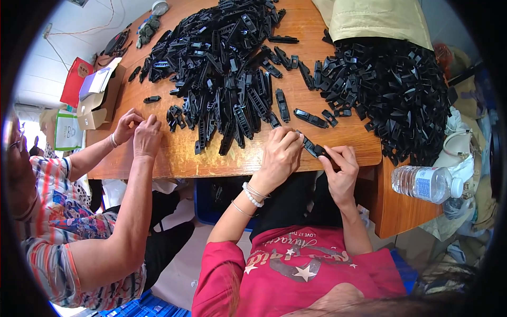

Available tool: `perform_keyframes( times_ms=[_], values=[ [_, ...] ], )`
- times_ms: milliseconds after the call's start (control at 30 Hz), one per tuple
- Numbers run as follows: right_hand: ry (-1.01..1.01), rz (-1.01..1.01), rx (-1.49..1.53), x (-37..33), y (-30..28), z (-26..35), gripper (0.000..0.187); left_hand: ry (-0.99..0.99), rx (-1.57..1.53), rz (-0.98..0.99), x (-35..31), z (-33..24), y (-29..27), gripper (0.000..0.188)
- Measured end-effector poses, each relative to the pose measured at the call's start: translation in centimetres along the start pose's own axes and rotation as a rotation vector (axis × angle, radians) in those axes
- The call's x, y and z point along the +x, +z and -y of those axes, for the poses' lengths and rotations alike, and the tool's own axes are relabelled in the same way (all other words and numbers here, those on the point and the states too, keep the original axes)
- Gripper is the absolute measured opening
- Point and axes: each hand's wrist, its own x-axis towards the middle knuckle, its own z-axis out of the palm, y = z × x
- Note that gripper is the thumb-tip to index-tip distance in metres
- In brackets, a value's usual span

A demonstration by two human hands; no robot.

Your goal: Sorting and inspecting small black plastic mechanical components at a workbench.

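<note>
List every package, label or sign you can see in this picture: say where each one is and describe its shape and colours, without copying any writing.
Cardboard box: table's far left edge, brown, open, flaps up.
Red packet: left of the box, flat, red.
White bag: beside the table's left end, white with green print.
Water bottle: lying on the low wooden surface at right, clear plastic, white cap, pale blue-and-white label.

A heap of plastic clips (222, 74) is lying mid-table (174, 158), a second pile (396, 95) sitting to its right under a sack (375, 18). A bottle (425, 183) is lying right of the hands, seemingly off the table's edge; a cardboard box (97, 103) is sitting at the left
</note>
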Motion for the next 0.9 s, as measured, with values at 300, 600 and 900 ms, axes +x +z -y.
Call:
perform_keyframes(
  times_ms=[300,600,900],
  values=[
    [0.001,-0.094,-0.073,-0.4,1.6,0.7,0.026,0.039,-0.108,0.043,0.5,-0.4,-0.2,0.016],
    [0.222,-0.041,0.164,2.4,0.1,-0.1,0.019,-0.085,-0.111,0.03,1.0,-1.1,1.8,0.028],
    [-0.123,-0.047,-0.273,6.2,1.3,-3.2,0.008,-0.175,0.356,0.053,4.6,-2.2,3.7,0.029]
  ],
)
